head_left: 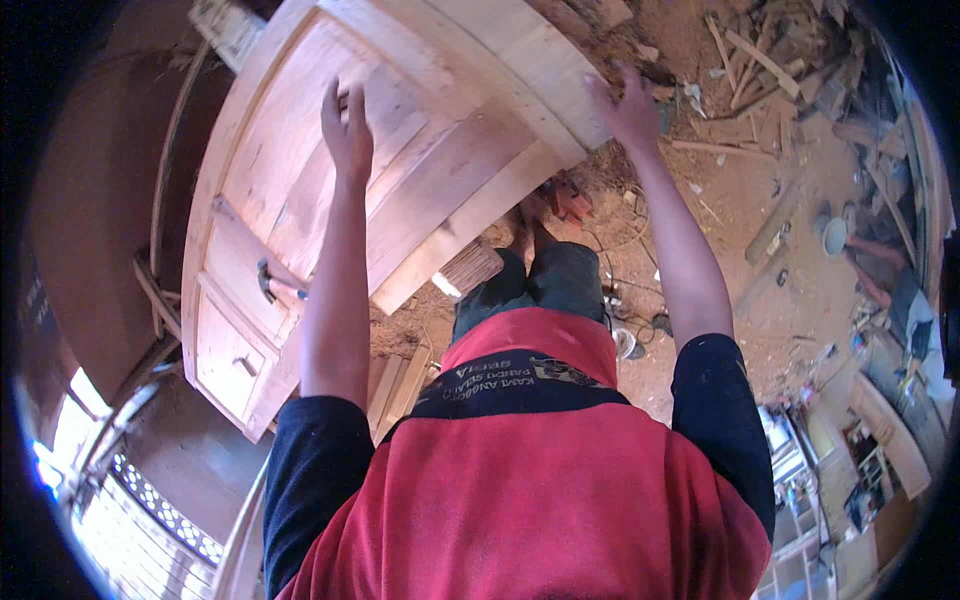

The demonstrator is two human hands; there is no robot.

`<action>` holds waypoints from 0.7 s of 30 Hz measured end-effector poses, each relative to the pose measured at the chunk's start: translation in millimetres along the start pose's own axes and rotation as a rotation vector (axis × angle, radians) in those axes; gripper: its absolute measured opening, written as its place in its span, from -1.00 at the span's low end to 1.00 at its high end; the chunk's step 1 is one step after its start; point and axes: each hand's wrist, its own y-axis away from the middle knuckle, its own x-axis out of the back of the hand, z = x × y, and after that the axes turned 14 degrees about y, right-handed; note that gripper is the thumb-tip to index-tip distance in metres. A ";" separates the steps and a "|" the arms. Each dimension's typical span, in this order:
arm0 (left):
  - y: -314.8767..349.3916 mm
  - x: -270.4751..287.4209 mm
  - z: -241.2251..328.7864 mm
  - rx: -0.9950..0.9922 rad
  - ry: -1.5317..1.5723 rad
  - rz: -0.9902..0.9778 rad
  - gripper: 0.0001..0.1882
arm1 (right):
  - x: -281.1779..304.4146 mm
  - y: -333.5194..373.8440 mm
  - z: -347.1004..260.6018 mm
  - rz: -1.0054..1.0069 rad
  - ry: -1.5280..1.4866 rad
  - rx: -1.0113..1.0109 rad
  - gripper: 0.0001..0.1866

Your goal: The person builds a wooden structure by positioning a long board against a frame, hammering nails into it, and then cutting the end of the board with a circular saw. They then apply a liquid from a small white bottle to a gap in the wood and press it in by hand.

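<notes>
A pale wooden panelled door point(440, 160) lies slanted before me, with raised rails and recessed panels. Over its middle is my left hand point(348, 130), thumb and fingers apart and nothing in them. I cannot tell whether it touches the wood. My right hand point(632, 112) is at the door's right edge, empty, its fingers spread; contact with the edge is unclear. A hammer point(270, 283) rests on the door's lower left part, left of my left forearm, which covers some of the handle.
Wood offcuts point(765, 75) pile up at the far right. A wood block point(470, 268) is under the door's near edge. A red tool-like object point(570, 200) and a cable lie by my feet. On the right stands a small bucket point(835, 236). Sawdust covers the floor.
</notes>
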 end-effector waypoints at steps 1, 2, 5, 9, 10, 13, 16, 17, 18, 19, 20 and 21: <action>25.7 31.0 -3.2 -0.010 -0.051 0.052 -0.37 | 6.4 6.4 6.0 0.101 0.044 -0.012 -0.15; 52.9 67.5 -12.5 -0.021 -0.105 0.108 -0.44 | 11.7 12.3 10.4 0.202 0.080 -0.022 -0.15; 154.3 202.1 -57.5 0.174 -0.453 0.447 -0.48 | 12.3 47.9 18.3 0.360 -0.236 0.049 -0.35; 262.8 295.6 -77.4 0.527 -0.700 0.638 -0.27 | -11.7 126.9 34.5 0.343 -0.243 0.029 -0.52; 265.0 290.7 -80.0 0.614 -0.647 0.648 -0.24 | -4.1 143.7 45.3 0.358 -0.175 0.016 -0.54; 256.0 283.6 -85.2 0.532 -0.503 0.504 -0.33 | 4.5 177.9 64.4 0.314 -0.234 -0.077 -0.60; 248.2 303.6 -111.0 0.318 -0.444 0.462 -0.51 | 1.6 186.6 42.9 0.317 -0.398 -0.089 -0.63; 244.6 302.6 -109.7 0.504 -0.322 0.487 -0.55 | 8.0 185.5 40.1 0.349 -0.377 -0.101 -0.63; 240.7 306.6 -106.2 0.688 -0.209 0.508 -0.59 | 15.0 182.2 30.9 0.317 -0.469 -0.105 -0.65; 235.2 313.7 -101.7 0.735 -0.037 0.628 -0.64 | 19.6 182.7 23.3 0.280 -0.568 -0.110 -0.67; 229.2 313.4 -96.5 0.784 0.140 0.739 -0.69 | 23.7 183.7 22.5 0.308 -0.562 -0.127 -0.67; 223.9 306.8 -88.3 0.771 0.155 0.708 -0.69 | 28.9 179.4 20.3 0.310 -0.535 -0.102 -0.68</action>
